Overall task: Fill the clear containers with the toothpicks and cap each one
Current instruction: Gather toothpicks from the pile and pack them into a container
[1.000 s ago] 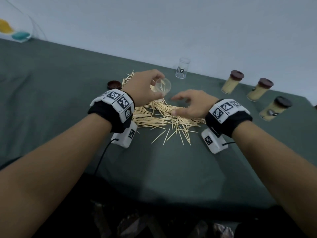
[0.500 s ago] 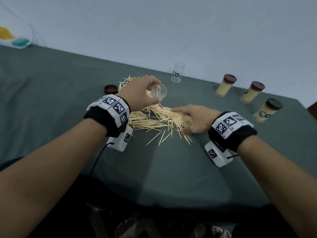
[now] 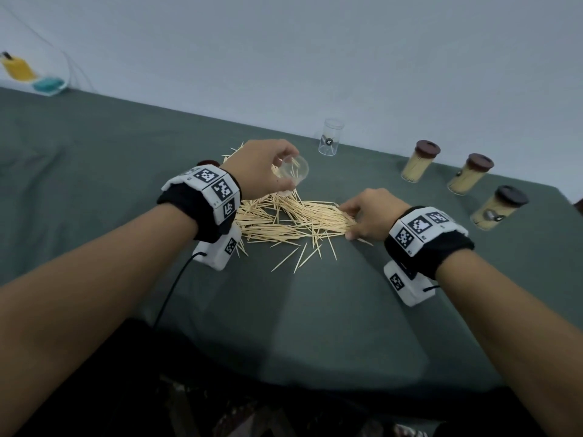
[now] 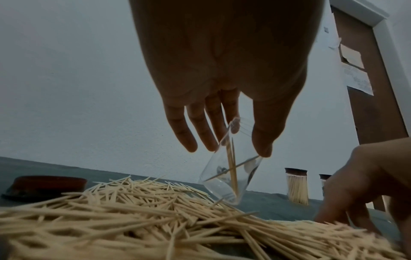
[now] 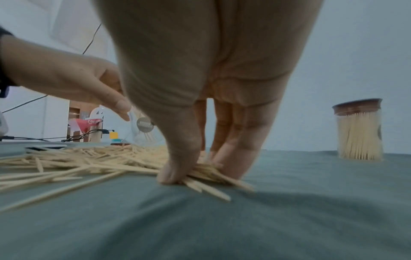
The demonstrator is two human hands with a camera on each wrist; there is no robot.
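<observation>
A heap of loose toothpicks (image 3: pixel 284 216) lies on the green cloth in the middle. My left hand (image 3: pixel 268 171) holds a clear container (image 3: pixel 291 173) tilted over the heap; a few toothpicks lie inside this container (image 4: pixel 231 170). My right hand (image 3: pixel 362 216) sits at the heap's right end, thumb and fingers pinching a bundle of toothpicks (image 5: pixel 206 173) against the cloth. An empty clear container (image 3: pixel 329 137) stands upright at the back. Three filled containers with brown caps (image 3: pixel 419 160) (image 3: pixel 470 173) (image 3: pixel 498 208) stand at the right. A loose brown cap (image 4: pixel 46 186) lies left of the heap.
The green cloth (image 3: pixel 315 326) covers the table up to a pale wall. A clear bowl with yellow and teal things (image 3: pixel 34 77) sits at the far left corner. Wrist camera units and a black cable (image 3: pixel 176 285) hang under my forearms.
My right hand has slid to the heap's right end and closed on a bundle of toothpicks. The left hand keeps holding the tilted container in about the same place.
</observation>
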